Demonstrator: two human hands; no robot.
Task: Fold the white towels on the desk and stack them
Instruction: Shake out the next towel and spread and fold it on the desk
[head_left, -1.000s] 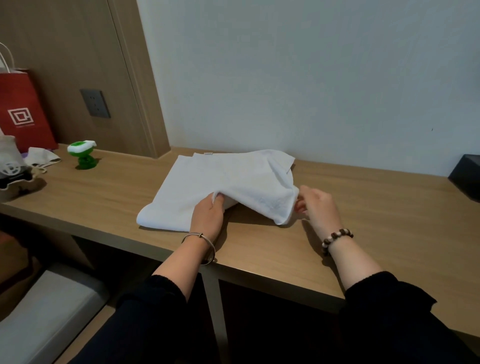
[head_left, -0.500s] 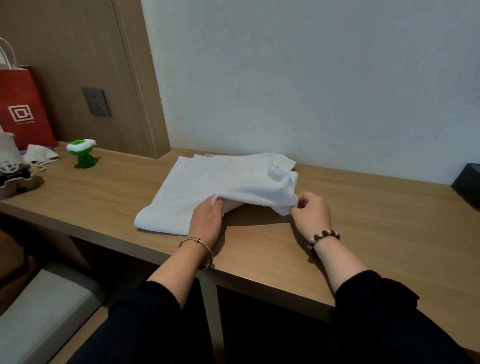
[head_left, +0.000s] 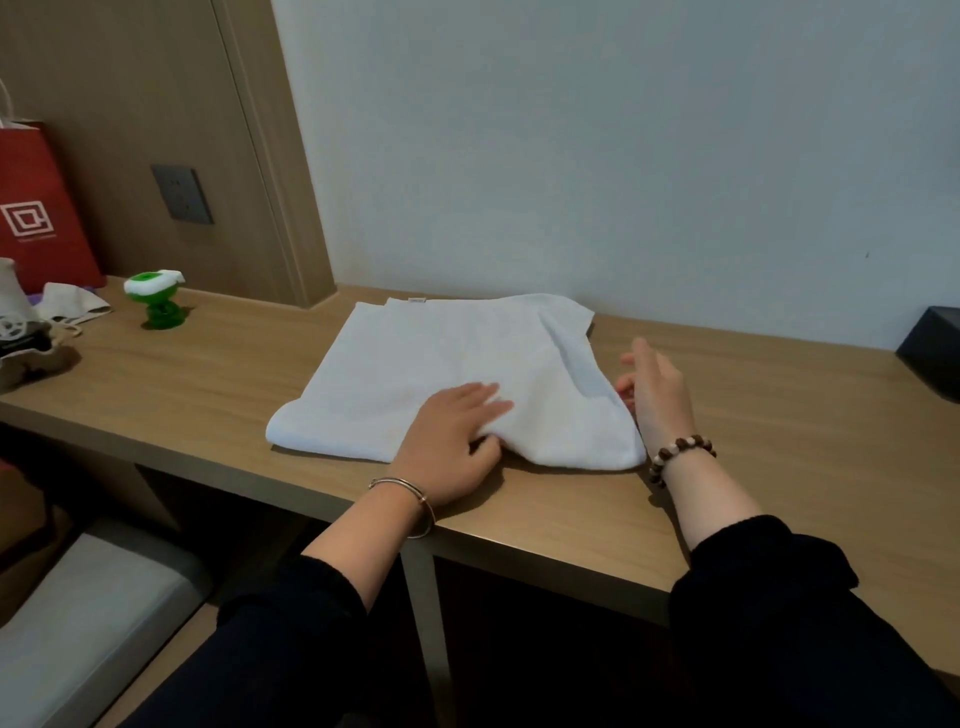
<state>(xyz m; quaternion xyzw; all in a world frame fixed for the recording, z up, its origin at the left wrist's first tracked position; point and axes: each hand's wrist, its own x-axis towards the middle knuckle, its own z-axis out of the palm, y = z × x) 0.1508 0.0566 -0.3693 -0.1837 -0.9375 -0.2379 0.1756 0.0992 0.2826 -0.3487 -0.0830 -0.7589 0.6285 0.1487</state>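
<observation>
Towel (head_left: 441, 364) first: from your head camera it lies folded on the desk (head_left: 779, 457), towards the near edge and a little left of centre, its far edge close to the wall (head_left: 571, 156). It looks soft, light and limp, so it will likely sag and slide on the smooth wood unless you pin it. The right side is rumpled and bulges at the near right corner. Take it by the corners or along a hem, not mid-cloth.

Your left hand (head_left: 447, 441) lies on the near part of the towel with fingers straight and flat on top, thumb at the near hem. Your right hand (head_left: 654, 395) stands edge-on just beside the towel's right edge, fingers loose, holding nothing; whether it touches the cloth I cannot tell.

Far left on the desk stand a red bag (head_left: 36, 218) and a green toy (head_left: 156, 301); a black box (head_left: 935, 353) sits far right. A grey cushion (head_left: 78, 613) lies below.
</observation>
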